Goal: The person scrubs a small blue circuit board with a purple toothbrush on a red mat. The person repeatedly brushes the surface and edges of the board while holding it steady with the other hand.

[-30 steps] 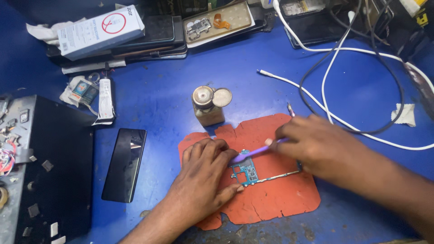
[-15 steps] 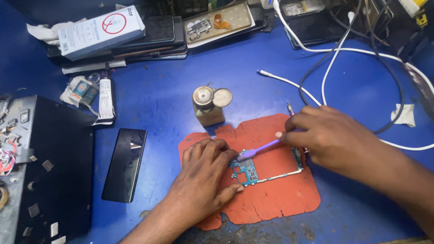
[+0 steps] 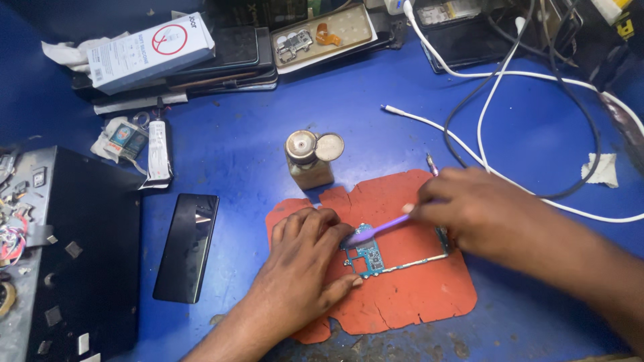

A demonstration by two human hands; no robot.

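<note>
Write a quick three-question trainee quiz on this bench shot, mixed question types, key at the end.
1. True or false: the left hand presses flat on the orange mat beside the circuit board.
2. The right hand holds which tool? A) purple brush B) steel tweezers C) screwdriver
3. Fill in: the dark phone lies on the blue table, to the ___ of the mat as seen from the head camera.

Key
1. True; its fingertips meet the board's left end.
2. A; the brush tip rests on the board.
3. left; it lies between the mat and the black box.
</note>
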